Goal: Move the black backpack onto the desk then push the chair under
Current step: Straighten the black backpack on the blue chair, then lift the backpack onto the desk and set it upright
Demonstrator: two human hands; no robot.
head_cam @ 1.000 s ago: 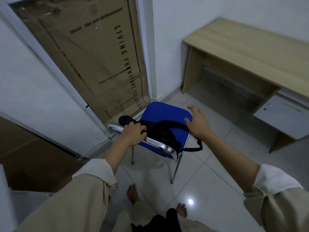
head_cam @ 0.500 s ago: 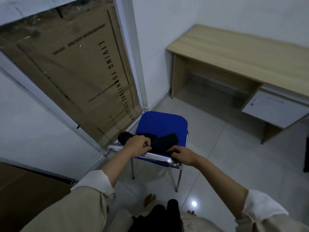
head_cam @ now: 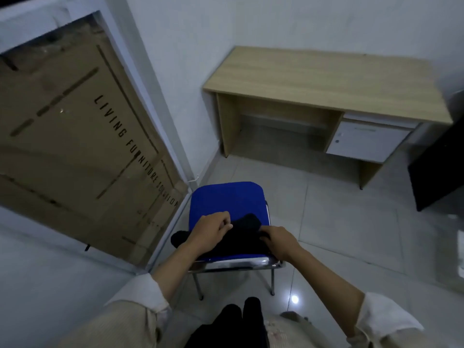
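The black backpack [head_cam: 244, 234] lies crumpled on the near half of the blue chair [head_cam: 226, 199], which stands on the tiled floor in front of me with its chrome back rail nearest. My left hand [head_cam: 209, 231] is closed on the backpack's left side. My right hand [head_cam: 278, 241] grips its right side. The light wooden desk [head_cam: 324, 81] stands against the far wall, well beyond the chair, and its top is bare.
A white drawer unit [head_cam: 366, 141] hangs under the desk's right end; the kneehole on its left is open. A glass door with a large cardboard box [head_cam: 75, 136] behind it fills the left. Something dark [head_cam: 439, 167] stands at the right edge.
My right hand came back from the seat's far edge onto the backpack's right side. The bag is bunched between both hands. The view has swung towards the desk.
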